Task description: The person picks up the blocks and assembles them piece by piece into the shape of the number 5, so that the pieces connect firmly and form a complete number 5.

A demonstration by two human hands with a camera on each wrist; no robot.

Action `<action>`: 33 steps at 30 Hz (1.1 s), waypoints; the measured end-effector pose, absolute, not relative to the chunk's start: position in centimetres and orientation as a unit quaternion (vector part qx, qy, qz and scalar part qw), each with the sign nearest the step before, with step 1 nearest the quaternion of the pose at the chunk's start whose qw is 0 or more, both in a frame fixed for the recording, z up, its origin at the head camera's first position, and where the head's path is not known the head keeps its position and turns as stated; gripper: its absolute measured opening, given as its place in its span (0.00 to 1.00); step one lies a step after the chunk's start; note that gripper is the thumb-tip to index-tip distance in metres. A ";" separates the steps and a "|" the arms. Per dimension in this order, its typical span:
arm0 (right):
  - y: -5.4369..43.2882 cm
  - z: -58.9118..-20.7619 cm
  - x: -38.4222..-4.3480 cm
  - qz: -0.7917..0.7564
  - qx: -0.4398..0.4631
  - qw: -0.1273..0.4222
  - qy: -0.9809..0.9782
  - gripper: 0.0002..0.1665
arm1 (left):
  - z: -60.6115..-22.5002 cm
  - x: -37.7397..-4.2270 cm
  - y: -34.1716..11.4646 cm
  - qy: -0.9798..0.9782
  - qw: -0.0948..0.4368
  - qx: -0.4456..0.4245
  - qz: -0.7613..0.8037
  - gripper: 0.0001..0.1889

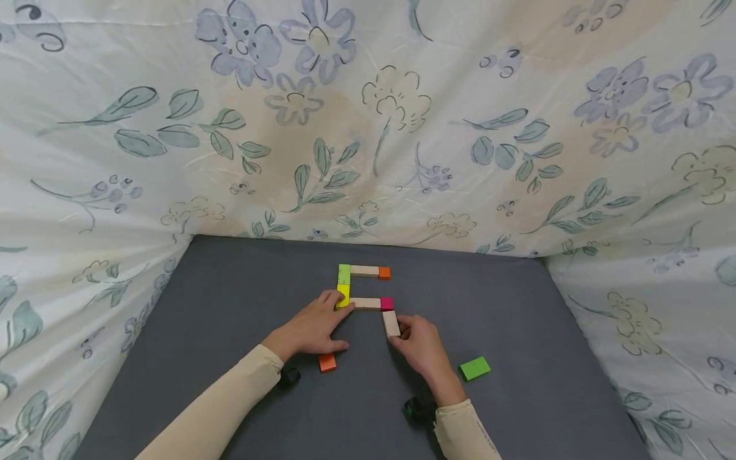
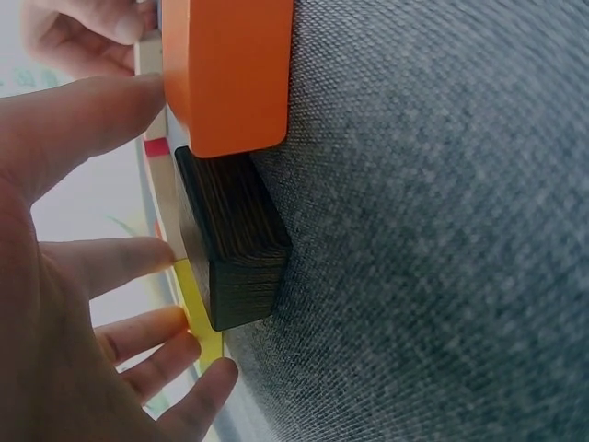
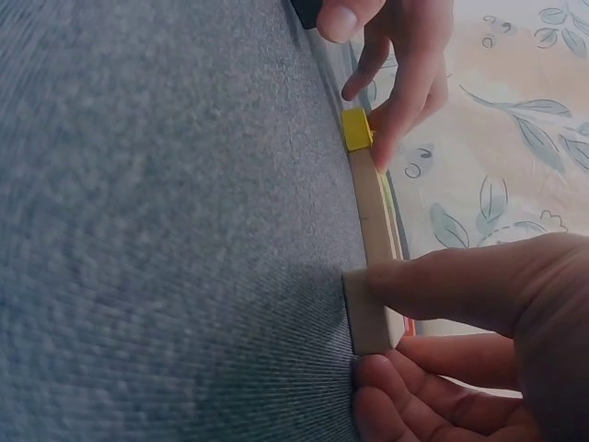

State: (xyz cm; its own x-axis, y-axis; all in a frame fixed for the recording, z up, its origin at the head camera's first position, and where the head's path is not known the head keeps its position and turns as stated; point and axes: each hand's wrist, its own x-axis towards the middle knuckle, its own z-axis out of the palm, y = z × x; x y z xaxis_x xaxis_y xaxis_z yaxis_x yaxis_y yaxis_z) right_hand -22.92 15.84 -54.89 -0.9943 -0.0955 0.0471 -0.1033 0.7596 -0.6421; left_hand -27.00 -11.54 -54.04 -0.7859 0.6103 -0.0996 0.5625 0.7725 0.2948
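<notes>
- Pale wooden rectangular block [image 1: 391, 324] is pinched by the nearer right hand [image 1: 422, 345], at its left.
- Its long axis is pointed at the small magenta block [image 1: 387, 303], just beside.
- Yellow rectangular block [image 1: 345, 289] is touched by the spread-fingered left hand [image 1: 313, 326], nothing gripped.

1. Pale wooden block [image 1: 391, 324]: oblong, slightly slanted, pinched by the right hand [image 1: 422, 345]; its far end lies just beside the magenta block, contact unclear.
2. Yellow block [image 1: 345, 289]: oblong, under the left hand's [image 1: 313, 326] fingertips.
3. Pale wooden bar [image 1: 368, 303]: lies crosswise, joining the yellow block.
4. Magenta block [image 1: 387, 303]: small, at that bar's right end.
5. Lime-green block [image 1: 344, 274]: in line with the yellow one, touching its far end.
</notes>
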 end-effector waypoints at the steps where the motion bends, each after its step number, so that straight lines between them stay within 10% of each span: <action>1: 15.8 -54.9 -22.9 0.342 0.053 0.007 -0.938 0.23 | -54.0 -27.0 -11.5 0.937 0.095 0.313 0.124 0.46; 33: 15.3 -55.2 -23.5 0.353 0.023 -0.003 -0.935 0.24 | -53.9 -26.8 -11.8 0.932 0.094 0.320 0.139 0.46</action>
